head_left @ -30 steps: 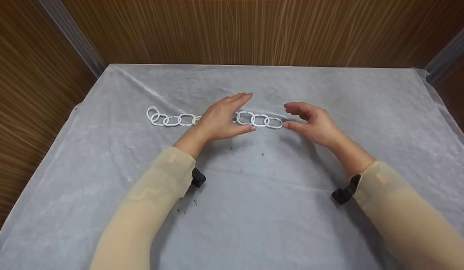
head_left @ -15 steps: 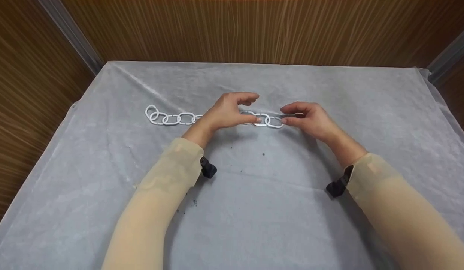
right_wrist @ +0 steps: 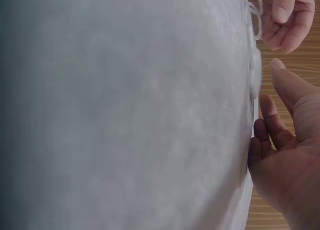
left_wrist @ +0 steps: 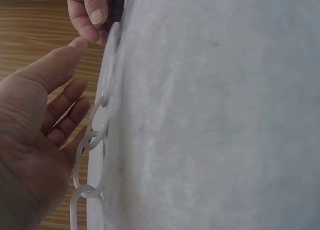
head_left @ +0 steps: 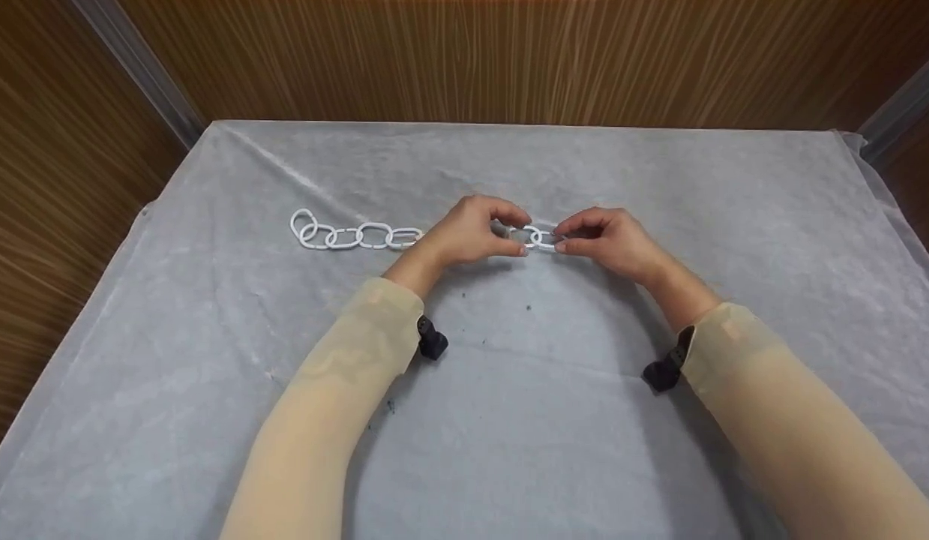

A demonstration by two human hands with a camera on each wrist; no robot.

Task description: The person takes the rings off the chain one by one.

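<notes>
A white plastic chain (head_left: pixel 390 238) of several oval links lies stretched from left to right on the cloth, with its leftmost link turned up at an angle. Over its right part is my left hand (head_left: pixel 468 231), which hides some of the links. The thumb and fingers are apart in the left wrist view, beside the chain (left_wrist: pixel 87 191) and not closed on it. My right hand (head_left: pixel 614 238) is at the rightmost link, fingertips by its end. In the right wrist view, a gap shows between that thumb and the fingers (right_wrist: pixel 272 122).
A grey-white cloth (head_left: pixel 509 435) covers the table, with creases and a few small dark specks. Wood-grain panels (head_left: pixel 464 60) stand behind it and at the sides. A small black camera is worn at each wrist, such as the left camera (head_left: pixel 433 341).
My left hand has moved right along the chain, nearer to my right hand. The right hand has shifted slightly left, its thumb and fingers closer together. The chain has hardly moved.
</notes>
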